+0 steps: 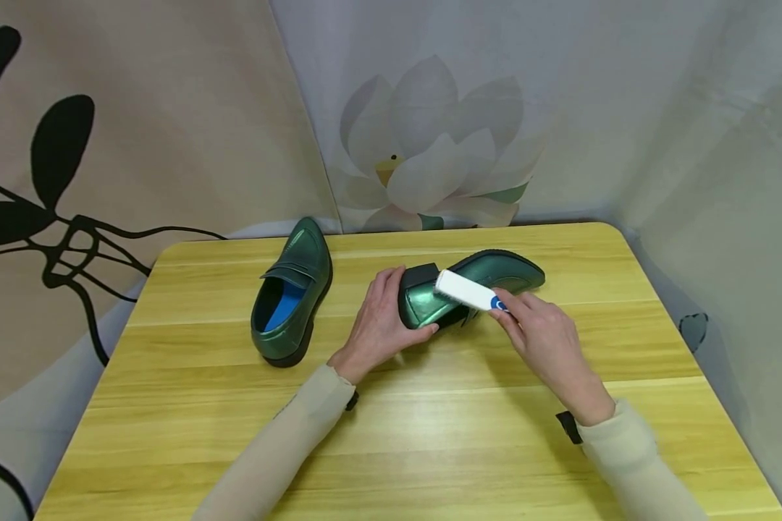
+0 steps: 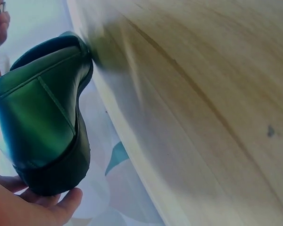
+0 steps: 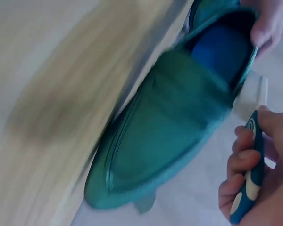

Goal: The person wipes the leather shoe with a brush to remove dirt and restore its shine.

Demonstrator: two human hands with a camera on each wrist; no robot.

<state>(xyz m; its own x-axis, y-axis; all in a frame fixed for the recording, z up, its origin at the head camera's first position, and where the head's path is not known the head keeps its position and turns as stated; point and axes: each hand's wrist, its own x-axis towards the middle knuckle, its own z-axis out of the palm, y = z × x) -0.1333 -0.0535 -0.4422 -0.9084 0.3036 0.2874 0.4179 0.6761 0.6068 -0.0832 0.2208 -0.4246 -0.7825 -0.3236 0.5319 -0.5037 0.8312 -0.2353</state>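
A metallic green loafer (image 1: 495, 271) lies tipped on its side, its toe toward the right of the head view. My left hand (image 1: 386, 315) grips its heel end, with the thumb on the near side and fingers at the black heel (image 2: 54, 176). In my right hand (image 1: 547, 336) is a white-headed brush (image 1: 464, 289) with a blue and white handle (image 3: 249, 188). The brush head lies over the side of the shoe near the heel; whether the bristles touch it I cannot tell. The right wrist view shows the shoe's blue insole (image 3: 221, 56).
A second green loafer (image 1: 293, 289) stands upright on the wooden table (image 1: 430, 449), left of my left hand, toe pointing to the back. Behind the table's far edge hangs a pale cloth (image 1: 573, 108) with a printed flower.
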